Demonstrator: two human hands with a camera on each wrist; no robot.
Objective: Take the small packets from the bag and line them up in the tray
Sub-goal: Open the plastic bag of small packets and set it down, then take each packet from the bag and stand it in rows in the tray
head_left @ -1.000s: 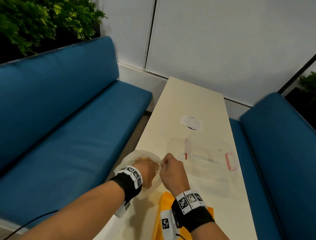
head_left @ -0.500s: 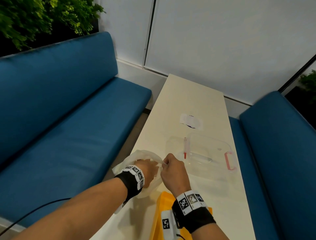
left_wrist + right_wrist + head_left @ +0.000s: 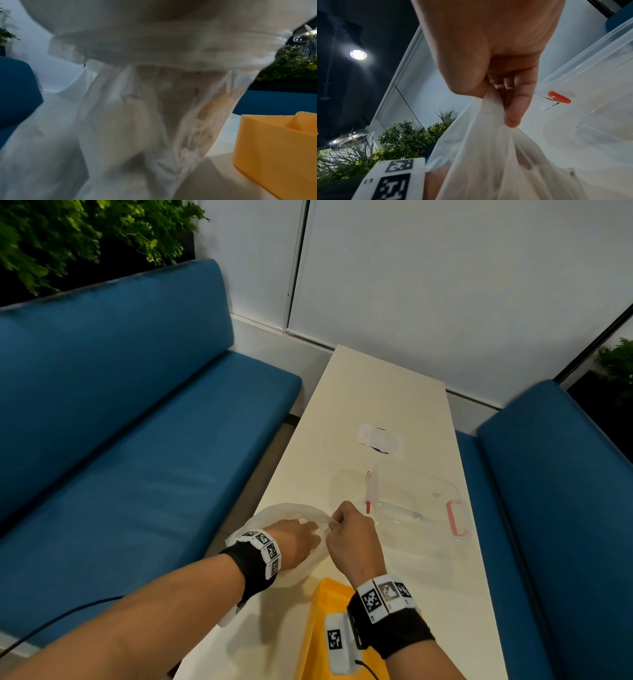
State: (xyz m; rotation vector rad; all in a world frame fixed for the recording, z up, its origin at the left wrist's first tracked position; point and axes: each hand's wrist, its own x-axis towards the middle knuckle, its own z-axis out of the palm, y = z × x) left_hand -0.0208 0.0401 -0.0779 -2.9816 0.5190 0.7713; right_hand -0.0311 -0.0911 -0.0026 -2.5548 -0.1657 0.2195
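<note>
A white translucent plastic bag (image 3: pixel 274 513) lies at the table's left edge. My left hand (image 3: pixel 301 537) reaches into its mouth, and the fingers are hidden inside. The left wrist view is filled by the bag's crumpled wall (image 3: pixel 137 121); faint yellowish shapes show through it, but no packet is plainly visible. My right hand (image 3: pixel 337 522) pinches the bag's rim between thumb and fingers (image 3: pixel 513 108) and holds the bag (image 3: pixel 496 155) open. A yellow tray (image 3: pixel 325 631) sits near me under my right wrist, and its divider wall (image 3: pixel 274 142) shows.
A clear plastic container (image 3: pixel 418 501) with a red clip (image 3: pixel 368 494) and a pink handle (image 3: pixel 457 518) stands just beyond my right hand. A paper patch (image 3: pixel 380 440) lies farther up the narrow white table (image 3: pixel 376 392). Blue benches (image 3: pixel 137 440) flank both sides.
My left hand has slid a little deeper into the bag. The right hand keeps its pinch on the rim at about the same spot.
</note>
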